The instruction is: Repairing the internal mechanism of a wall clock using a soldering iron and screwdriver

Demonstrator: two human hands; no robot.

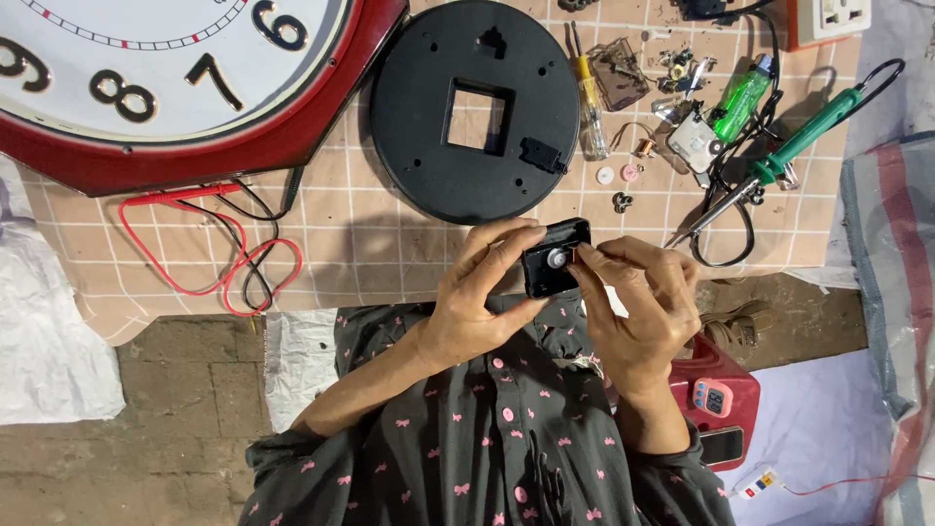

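Just below the round black plastic clock back plate (474, 107), the left hand (477, 302) grips a small black square clock movement box (553, 258) steady while the right hand (638, 302) pinches its edge, fingertips (584, 261) at its white centre hub.

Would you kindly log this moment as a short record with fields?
Left hand: left hand holds a small black clock movement
Right hand: right hand pinches at the movement's white centre
Work surface: checked mat
Behind the hands: round black back plate with a square hole
Far left: red-framed clock face, red and black leads
Far right: green-handled soldering iron, screwdriver, green lighter
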